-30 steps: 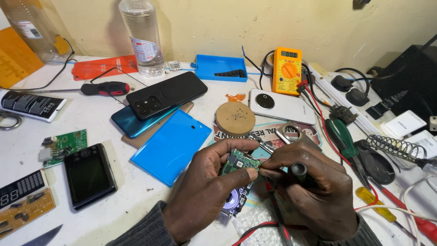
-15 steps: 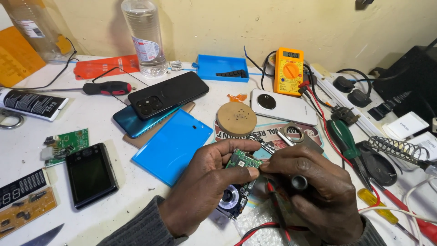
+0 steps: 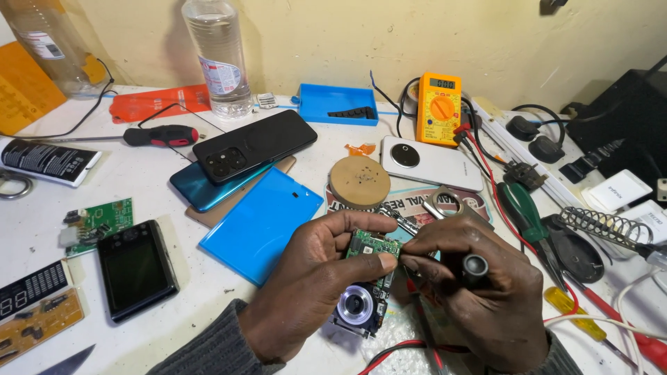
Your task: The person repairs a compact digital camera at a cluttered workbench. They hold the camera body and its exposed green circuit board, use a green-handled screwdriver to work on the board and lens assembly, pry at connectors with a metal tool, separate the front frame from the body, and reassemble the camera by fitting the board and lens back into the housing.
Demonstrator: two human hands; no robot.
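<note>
My left hand (image 3: 313,278) pinches a small green circuit board (image 3: 372,244) between thumb and fingers, above a dark camera body with a round lens (image 3: 358,305). My right hand (image 3: 486,298) grips a black-handled screwdriver (image 3: 474,267), its handle end facing the camera and its tip hidden behind the fingers next to the board. Both hands meet low in the middle of the white table (image 3: 208,292).
A blue phone back cover (image 3: 260,223), stacked phones (image 3: 253,146), a round wooden disc (image 3: 359,181) and a white phone (image 3: 431,163) lie beyond the hands. A yellow multimeter (image 3: 439,107), blue tray (image 3: 337,104), water bottle (image 3: 217,59), soldering stand (image 3: 604,229) and loose boards (image 3: 97,222) surround them.
The view has shifted slightly. Both hands stay together on the board; my right hand has turned the screwdriver handle a little.
</note>
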